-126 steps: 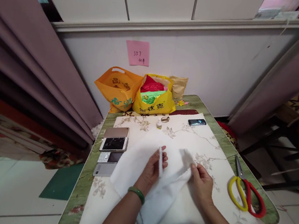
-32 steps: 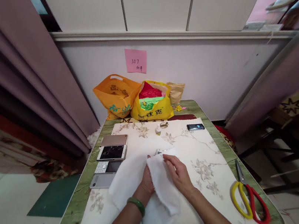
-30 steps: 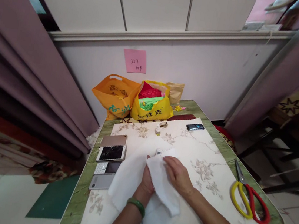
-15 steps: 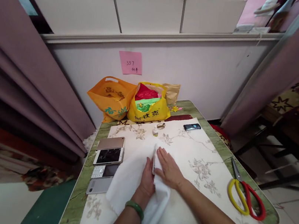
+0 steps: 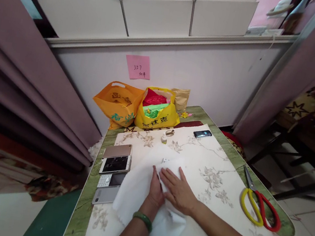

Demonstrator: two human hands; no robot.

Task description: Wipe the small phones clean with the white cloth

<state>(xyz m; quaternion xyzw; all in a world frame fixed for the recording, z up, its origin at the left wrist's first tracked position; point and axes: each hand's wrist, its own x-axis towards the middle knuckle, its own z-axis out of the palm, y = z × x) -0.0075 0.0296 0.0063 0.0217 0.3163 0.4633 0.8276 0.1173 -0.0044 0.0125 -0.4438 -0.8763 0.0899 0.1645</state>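
Observation:
My left hand [image 5: 156, 190] is closed around a slim white phone [image 5: 165, 160] in the middle of the table. Only one end of the phone shows. The rest is hidden by my hands and a white cloth [image 5: 136, 182]. My right hand [image 5: 178, 188] holds the cloth against the phone, palm down, its fingers extended and partly apart. Folds of cloth hang below both hands and spread toward my left. Left of the cloth lie a gold phone [image 5: 117, 151], a white smartphone [image 5: 115, 164], a white keypad phone [image 5: 111, 180] and a silver phone [image 5: 107, 195].
Scissors [image 5: 260, 208] with yellow and red handles lie at the right edge. A dark phone [image 5: 203, 134] and a small bottle [image 5: 164, 138] are toward the back. An orange bag [image 5: 118, 102] and a filled yellow bag [image 5: 157, 122] stand against the wall, beside a brown pouch [image 5: 180, 99].
My right hand has slid down toward me and its fingers have spread. The phone has tilted flatter, and the cloth below my hands has shifted to the right.

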